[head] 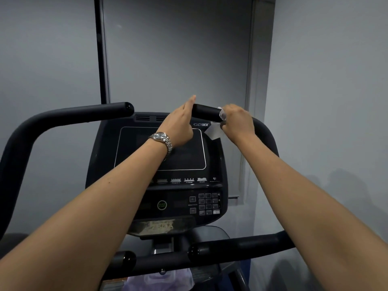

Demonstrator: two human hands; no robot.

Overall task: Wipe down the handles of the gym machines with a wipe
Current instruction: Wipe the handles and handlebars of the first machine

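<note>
Here, a wipe (214, 131) is gripped around the handle (206, 113) by the right hand (238, 122); beside it, the left hand (180, 122) is held open.

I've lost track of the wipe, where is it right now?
In the head view, the wipe is in the right hand, wrapped around the upper right handle, just above the console screen's top right corner.

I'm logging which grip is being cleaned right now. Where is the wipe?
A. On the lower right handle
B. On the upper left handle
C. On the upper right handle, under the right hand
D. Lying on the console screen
C: the right hand is closed around the upper right handle with the wipe under it, while the left hand is flat and empty beside the grip's end.
</note>
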